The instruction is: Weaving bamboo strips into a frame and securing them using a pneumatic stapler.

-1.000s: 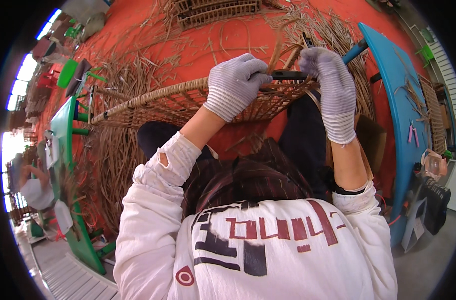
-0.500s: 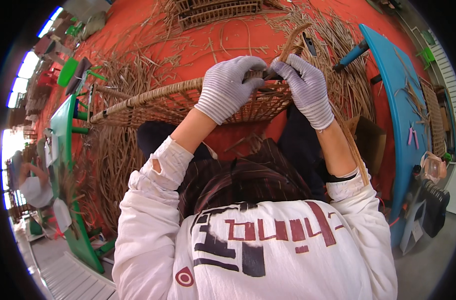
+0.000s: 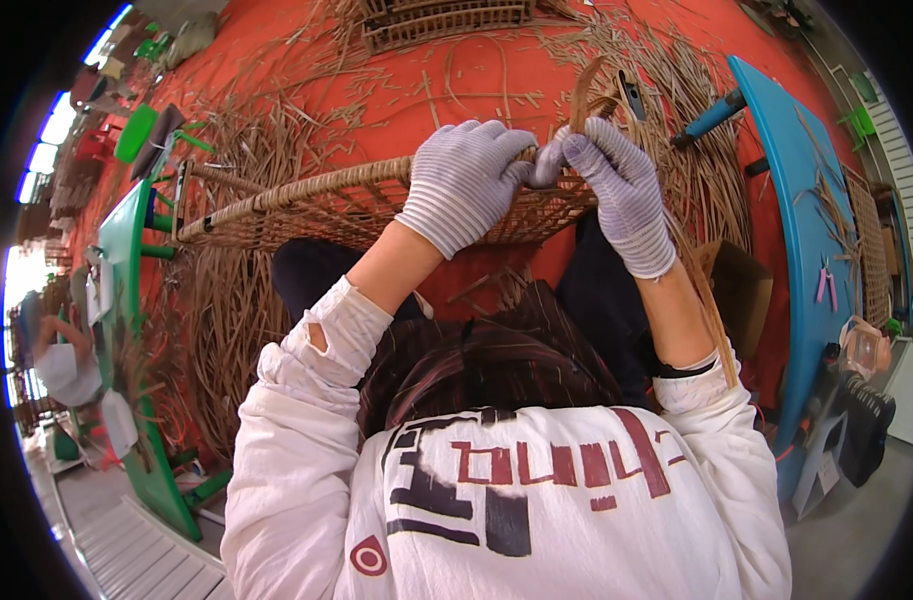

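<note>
A woven wicker frame (image 3: 306, 188) with an open lattice and a strip-wrapped rim stands across my knees. My left hand (image 3: 463, 188), in a striped grey-white knit glove, closes around its upper rim, the fingertips bent over the far side. Beside it, near the right end of the rim, my right hand (image 3: 616, 190) in a matching glove pinches a flat brown strip (image 3: 583, 92). One end sticks up above the fingers. A long strip length (image 3: 704, 300) hangs along my right forearm. The part of the rim between my hands is mostly covered by the gloves.
A red floor (image 3: 396, 105) is strewn with cut strips. Bundles of strips (image 3: 226, 340) lie at both sides. A blue table (image 3: 786, 210) with pink-handled scissors (image 3: 826, 283) stands right, a green table (image 3: 126, 260) left. Another wicker piece (image 3: 446, 22) lies ahead; a person (image 3: 66, 365) sits far left.
My left hand has shifted slightly right and its fingers have closed over the rim. My right hand has moved a little right and down, with the strip still in its fingers.
</note>
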The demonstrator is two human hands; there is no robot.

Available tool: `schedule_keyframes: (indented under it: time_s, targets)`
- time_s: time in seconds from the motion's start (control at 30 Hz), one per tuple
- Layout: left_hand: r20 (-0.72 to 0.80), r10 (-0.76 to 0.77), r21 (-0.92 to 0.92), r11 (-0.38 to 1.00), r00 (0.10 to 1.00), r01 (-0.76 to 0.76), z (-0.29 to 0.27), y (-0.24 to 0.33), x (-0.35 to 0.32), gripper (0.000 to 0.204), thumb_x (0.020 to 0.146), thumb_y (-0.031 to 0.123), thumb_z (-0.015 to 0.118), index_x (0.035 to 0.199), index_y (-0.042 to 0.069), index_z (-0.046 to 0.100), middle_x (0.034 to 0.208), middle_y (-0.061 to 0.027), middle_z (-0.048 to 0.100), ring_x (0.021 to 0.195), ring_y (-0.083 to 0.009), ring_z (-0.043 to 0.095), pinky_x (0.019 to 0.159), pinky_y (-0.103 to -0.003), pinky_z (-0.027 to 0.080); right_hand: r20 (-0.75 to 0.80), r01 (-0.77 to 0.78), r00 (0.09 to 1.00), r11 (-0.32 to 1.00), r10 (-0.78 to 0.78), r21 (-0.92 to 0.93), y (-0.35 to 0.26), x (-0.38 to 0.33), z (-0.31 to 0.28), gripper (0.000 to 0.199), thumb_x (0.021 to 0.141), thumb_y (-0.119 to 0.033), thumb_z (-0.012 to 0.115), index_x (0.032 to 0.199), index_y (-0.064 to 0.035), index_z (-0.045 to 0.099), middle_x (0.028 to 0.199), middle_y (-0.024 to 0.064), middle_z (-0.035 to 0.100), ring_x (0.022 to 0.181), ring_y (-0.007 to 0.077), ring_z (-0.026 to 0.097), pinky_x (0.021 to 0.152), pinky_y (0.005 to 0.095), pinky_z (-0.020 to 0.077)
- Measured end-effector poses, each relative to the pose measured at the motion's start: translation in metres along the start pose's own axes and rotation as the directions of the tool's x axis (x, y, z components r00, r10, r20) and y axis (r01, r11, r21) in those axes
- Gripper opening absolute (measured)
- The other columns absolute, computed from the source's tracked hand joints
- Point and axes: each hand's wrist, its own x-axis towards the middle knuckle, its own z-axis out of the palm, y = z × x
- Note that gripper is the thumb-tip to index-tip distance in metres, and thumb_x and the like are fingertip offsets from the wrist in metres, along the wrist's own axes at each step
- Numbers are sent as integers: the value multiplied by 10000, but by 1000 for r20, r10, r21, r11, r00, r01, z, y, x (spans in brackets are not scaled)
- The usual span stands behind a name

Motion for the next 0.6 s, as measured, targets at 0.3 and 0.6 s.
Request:
schedule_keyframes:
  time_s: [0.3, 0.6]
  targets:
    - [7, 80, 120, 990, 997, -81, 1, -8, 3, 226, 839, 213, 661, 1054, 144, 643, 877, -48, 646, 868, -259, 608, 795, -391, 462, -121, -152, 959, 826, 256, 543, 5, 3, 22, 252, 1058, -213, 475, 934, -33, 600, 602, -53, 320, 549, 90, 328, 682, 307, 404]
    - [86, 20, 116, 993, 996, -30, 2, -11, 5, 198, 851, 256, 667, 1018, 148, 662, 894, -35, 681, 875, -246, 618, 805, -382, 468, -148, -154, 946, 797, 290, 583, -1, -19, 32, 251, 1052, -201, 487, 873, -48, 573, 610, -40, 333, 546, 93, 308, 700, 313, 392]
